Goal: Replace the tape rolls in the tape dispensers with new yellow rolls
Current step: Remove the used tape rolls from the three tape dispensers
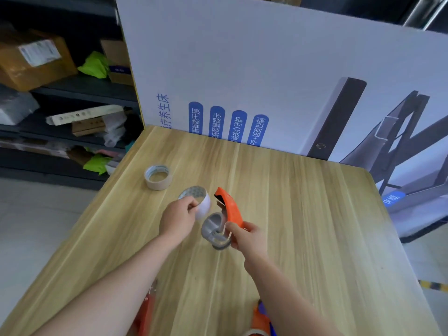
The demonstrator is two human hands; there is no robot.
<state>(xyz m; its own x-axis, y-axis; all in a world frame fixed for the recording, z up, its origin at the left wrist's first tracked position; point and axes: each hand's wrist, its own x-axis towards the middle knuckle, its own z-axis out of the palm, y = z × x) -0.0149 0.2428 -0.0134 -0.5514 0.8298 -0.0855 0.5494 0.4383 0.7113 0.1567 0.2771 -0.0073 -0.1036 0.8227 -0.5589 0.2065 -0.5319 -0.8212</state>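
Even soft light, slight blur, wide-angle edge distortion.

A white, nearly spent roll (199, 201) with a pale patterned inner core is pinched in the left hand (178, 218). An orange dispenser (230, 209) with a grey hub is gripped in the right hand (247, 236). A beige-yellow roll (158, 177) is seen beyond the left hand. A light wood-grain table (303, 226) is seen beneath both hands.
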